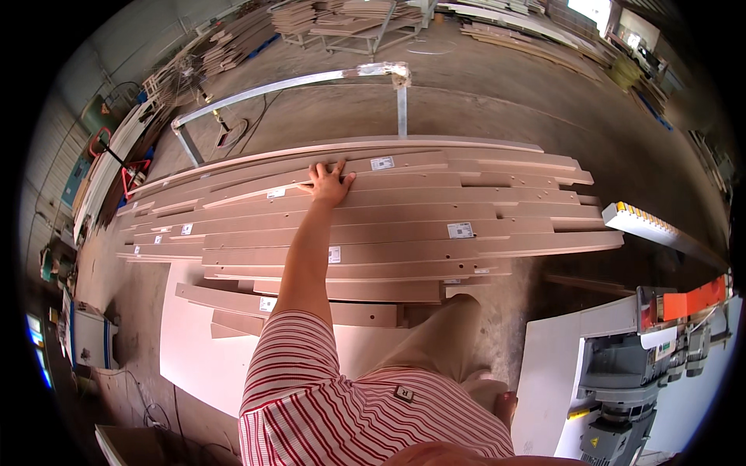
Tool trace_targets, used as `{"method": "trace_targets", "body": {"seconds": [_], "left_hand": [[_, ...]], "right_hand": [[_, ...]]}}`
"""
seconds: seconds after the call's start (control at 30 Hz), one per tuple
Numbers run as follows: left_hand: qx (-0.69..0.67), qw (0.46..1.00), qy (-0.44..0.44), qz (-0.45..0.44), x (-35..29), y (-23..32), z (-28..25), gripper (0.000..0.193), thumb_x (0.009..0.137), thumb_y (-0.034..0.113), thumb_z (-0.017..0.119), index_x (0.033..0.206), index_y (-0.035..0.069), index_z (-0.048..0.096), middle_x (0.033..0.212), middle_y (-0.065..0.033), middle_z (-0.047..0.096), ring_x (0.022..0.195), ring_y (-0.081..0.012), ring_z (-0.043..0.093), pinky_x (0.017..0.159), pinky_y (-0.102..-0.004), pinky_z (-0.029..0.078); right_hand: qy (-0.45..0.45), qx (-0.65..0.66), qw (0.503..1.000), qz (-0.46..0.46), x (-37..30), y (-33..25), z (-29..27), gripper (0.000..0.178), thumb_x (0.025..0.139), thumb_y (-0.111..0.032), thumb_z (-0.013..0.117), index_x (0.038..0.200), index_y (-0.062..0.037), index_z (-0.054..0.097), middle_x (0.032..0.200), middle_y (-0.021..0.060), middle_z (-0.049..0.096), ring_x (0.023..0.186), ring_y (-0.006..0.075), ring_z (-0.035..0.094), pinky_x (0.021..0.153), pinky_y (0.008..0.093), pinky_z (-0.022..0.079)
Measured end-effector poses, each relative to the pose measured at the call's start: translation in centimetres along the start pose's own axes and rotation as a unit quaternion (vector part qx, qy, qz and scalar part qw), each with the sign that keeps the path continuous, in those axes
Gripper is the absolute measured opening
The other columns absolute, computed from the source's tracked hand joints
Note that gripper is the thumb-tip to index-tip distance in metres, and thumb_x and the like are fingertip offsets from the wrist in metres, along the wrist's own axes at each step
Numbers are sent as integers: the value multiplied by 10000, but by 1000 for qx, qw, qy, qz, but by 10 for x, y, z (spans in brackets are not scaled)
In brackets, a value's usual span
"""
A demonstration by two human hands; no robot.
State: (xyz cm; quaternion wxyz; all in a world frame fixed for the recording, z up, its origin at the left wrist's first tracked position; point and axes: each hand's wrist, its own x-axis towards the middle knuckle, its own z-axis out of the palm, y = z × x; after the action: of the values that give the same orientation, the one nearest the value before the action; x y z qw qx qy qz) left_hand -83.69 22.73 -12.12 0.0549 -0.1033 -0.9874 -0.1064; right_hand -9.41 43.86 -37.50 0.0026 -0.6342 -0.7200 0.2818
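Observation:
My left hand point(329, 186) lies palm down with its fingers spread on a long brown wood-fibre board point(416, 161) in the far part of the stack. Nothing is gripped in it. Side by side beneath my outstretched arm run several similar narrow boards point(396, 219), some with white labels point(460, 231) and small drilled holes. Closer to my body, shorter brown boards point(357, 314) rest by a large pale panel point(186, 334). I cannot make out my right hand anywhere in the picture.
Beyond the boards stands a metal frame point(295, 84). A machine with grey motors point(622, 380) is at the right, below a light-coloured beam point(660, 229). Board stacks point(350, 17) sit farther back. A white cabinet point(92, 335) and cables point(155, 412) are at the left.

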Motion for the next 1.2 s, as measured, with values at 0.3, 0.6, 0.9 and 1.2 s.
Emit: {"method": "trace_targets", "body": {"seconds": [0.3, 0.6, 0.9, 1.2], "left_hand": [[-29, 992, 43, 118, -47, 38, 13, 544, 869, 609, 527, 1357, 373, 487, 1401, -97, 343, 1387, -355, 178, 932, -852, 52], [22, 998, -4, 61, -6, 43, 5, 557, 895, 651, 443, 1412, 451, 382, 1527, -30, 281, 1446, -332, 133, 1066, -732, 68], [70, 980, 139, 124, 39, 0, 81, 672, 903, 602, 487, 1480, 307, 308, 1539, -141, 265, 1419, -382, 217, 1043, -649, 271], [126, 970, -26, 207, -63, 17, 54, 685, 980, 608, 256, 1537, 217, 179, 1598, -106, 125, 1473, -265, 119, 1181, -459, 121]], "right_hand": [[31, 4, 999, 16, 3, 12, 13, 212, 767, -199, 562, 928, -64, 586, 953, 199, 611, 885, 387, 591, 800, 494, 479], [31, 13, 999, 21, -19, 1, -2, 243, 767, -210, 530, 932, -53, 613, 971, 211, 620, 938, 408, 591, 826, 511, 467], [38, -11, 999, -13, -20, -26, -10, 275, 863, -256, 505, 979, -43, 633, 1043, 249, 632, 978, 430, 604, 853, 501, 493], [36, 53, 996, 63, -5, -12, -5, 203, 831, -252, 554, 921, -117, 678, 964, 180, 666, 923, 367, 628, 818, 452, 502]]}}
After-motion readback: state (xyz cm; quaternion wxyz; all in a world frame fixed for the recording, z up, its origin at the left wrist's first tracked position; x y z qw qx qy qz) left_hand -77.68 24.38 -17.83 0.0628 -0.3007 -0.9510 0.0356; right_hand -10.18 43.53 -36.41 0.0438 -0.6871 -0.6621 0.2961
